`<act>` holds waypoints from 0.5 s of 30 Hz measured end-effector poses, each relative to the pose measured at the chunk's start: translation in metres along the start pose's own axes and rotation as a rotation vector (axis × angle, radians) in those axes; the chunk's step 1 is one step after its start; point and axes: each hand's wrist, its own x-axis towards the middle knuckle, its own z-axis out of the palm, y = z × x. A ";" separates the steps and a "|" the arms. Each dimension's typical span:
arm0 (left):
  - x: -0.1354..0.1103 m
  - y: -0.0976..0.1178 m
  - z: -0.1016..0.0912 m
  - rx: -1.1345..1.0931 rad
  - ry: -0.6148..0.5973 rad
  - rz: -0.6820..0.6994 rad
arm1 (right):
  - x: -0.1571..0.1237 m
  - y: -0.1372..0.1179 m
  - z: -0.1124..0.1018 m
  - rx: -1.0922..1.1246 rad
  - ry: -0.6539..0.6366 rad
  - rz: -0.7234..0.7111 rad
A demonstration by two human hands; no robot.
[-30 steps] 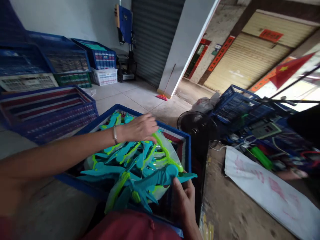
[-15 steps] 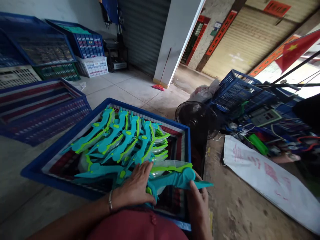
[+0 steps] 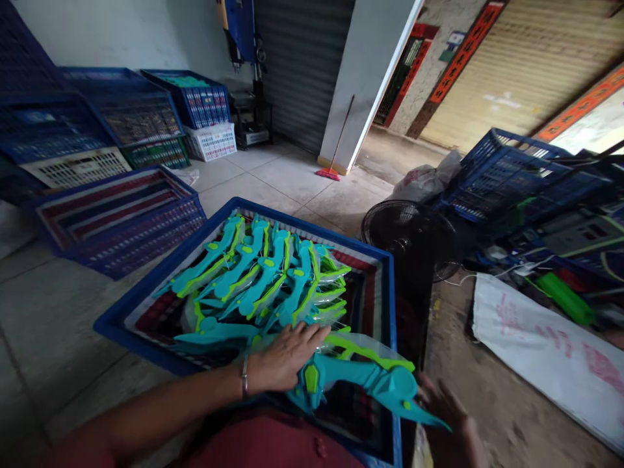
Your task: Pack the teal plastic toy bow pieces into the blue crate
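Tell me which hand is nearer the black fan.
The right hand. It sits low by the crate's right edge, just below the fan. The left hand rests on the toys inside the crate, farther left.

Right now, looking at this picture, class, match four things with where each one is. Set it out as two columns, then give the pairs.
Things:
1. left hand
2. fan
3. broom
4. white sack

Places:
A. leaning against the pillar
B. flat on the ground at the right
C. resting on the teal toys in the blue crate
D. just right of the blue crate

Pairs: 1-C, 2-D, 3-A, 4-B
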 end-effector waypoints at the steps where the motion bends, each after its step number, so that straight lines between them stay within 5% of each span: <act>1: 0.001 -0.003 -0.008 0.061 0.010 0.017 | 0.001 -0.008 -0.007 0.024 0.033 -0.012; 4: 0.008 -0.008 -0.029 0.225 0.002 0.187 | -0.001 -0.023 -0.002 -0.210 0.012 -0.107; 10: 0.040 -0.004 -0.051 0.266 -0.030 0.577 | 0.003 0.005 0.092 -0.370 -0.656 -0.061; 12: 0.046 -0.011 -0.056 0.268 0.014 0.544 | 0.010 0.018 0.114 -0.267 -0.692 0.005; 15: 0.049 -0.039 -0.053 0.252 0.278 0.214 | 0.028 0.035 0.126 -0.130 -0.587 0.094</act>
